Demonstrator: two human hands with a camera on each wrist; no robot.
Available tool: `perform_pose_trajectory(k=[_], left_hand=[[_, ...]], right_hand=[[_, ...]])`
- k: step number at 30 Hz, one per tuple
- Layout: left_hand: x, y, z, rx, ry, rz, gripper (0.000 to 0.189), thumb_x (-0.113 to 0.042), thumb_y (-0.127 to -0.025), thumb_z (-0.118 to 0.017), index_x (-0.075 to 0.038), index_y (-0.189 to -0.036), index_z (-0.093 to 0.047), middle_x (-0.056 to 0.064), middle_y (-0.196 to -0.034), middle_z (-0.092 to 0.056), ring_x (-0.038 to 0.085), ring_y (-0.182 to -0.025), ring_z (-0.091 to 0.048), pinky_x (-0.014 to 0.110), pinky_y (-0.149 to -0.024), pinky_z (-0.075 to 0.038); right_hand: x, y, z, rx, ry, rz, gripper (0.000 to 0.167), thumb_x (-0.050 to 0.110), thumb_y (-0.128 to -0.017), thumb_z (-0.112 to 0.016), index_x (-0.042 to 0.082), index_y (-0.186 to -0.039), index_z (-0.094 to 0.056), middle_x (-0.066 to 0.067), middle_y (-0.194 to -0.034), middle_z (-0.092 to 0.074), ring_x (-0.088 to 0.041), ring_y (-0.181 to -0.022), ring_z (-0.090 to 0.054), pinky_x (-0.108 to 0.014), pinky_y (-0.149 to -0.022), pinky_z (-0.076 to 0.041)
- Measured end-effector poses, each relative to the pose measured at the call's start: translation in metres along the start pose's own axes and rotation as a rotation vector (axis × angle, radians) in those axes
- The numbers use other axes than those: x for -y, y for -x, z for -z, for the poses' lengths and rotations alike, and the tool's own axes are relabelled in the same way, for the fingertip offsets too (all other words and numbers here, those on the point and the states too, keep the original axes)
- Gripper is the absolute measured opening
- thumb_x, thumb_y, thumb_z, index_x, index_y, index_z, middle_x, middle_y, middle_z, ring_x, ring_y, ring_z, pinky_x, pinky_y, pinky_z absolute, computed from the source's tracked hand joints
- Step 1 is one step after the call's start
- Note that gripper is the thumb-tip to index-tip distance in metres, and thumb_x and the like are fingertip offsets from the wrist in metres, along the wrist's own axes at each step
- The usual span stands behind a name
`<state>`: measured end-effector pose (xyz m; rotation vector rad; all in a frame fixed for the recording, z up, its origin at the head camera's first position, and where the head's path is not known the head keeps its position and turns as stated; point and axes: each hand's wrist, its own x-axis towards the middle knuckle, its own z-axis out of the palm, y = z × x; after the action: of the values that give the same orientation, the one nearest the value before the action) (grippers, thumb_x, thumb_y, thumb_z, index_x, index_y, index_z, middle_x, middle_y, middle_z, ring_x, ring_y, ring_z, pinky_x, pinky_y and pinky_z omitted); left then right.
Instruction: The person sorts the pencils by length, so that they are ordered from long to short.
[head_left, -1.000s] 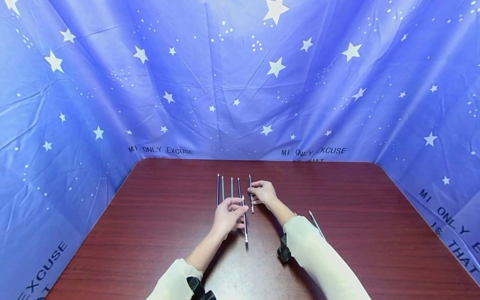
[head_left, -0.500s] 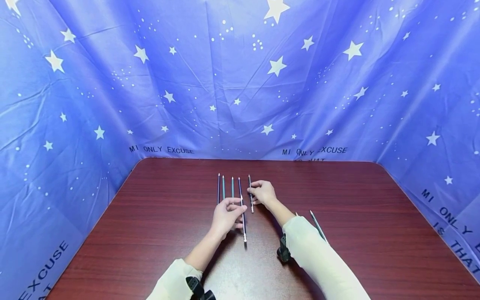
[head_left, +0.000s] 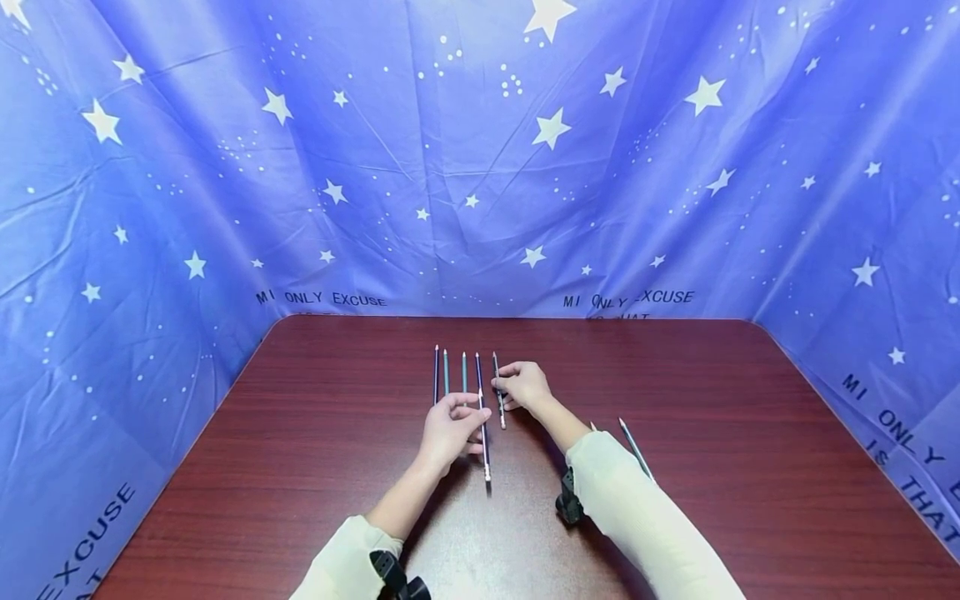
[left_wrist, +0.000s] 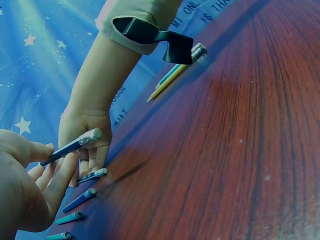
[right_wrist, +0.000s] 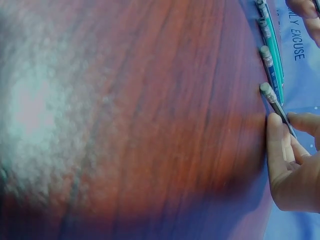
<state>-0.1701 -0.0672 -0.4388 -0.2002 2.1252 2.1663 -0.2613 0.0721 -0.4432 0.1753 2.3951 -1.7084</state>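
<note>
My left hand [head_left: 452, 429] pinches a dark blue pencil [head_left: 485, 450] between thumb and fingers, its eraser end towards me. In the left wrist view this pencil [left_wrist: 72, 149] is held up above the others. To the right, my right hand [head_left: 525, 387] pinches a dark pencil [head_left: 502, 414] low at the tabletop; its white eraser [right_wrist: 266, 87] shows in the right wrist view. Left of it lie pencils side by side, points away from me: a blue one [head_left: 477, 367], two teal ones and another dark blue one [head_left: 436, 375]. My left hand hides their near ends in the head view.
By my right forearm lie a yellow pencil [left_wrist: 170, 82] and a green pencil [head_left: 636, 448], partly covered by the sleeve. The brown wooden table [head_left: 300, 467] ends at a blue star-patterned curtain [head_left: 480, 150] behind and at both sides. Each wrist wears a black camera.
The dark pencil in my right hand has shifted slightly left, towards the row. My left hand has drifted a little left with its blue pencil.
</note>
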Motion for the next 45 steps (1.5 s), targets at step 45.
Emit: perform_pose_trajectory(k=[45], left_hand=[[0.0001,-0.0004,0.001,0.008,0.006,-0.007,0.04,-0.012,-0.083,-0.069,0.001,-0.117,-0.053,0.009,-0.087,-0.066,0.009,-0.056,-0.059,0.031,-0.054,-0.058]], right_hand=[[-0.0013,0.0026,0.0036,-0.015,0.06,0.047,0.021,0.01,-0.083,-0.068,-0.001,-0.101,-0.067,-0.012,-0.074,-0.068,-0.01,-0.042,-0.053,-0.027,-0.044,-0.054]])
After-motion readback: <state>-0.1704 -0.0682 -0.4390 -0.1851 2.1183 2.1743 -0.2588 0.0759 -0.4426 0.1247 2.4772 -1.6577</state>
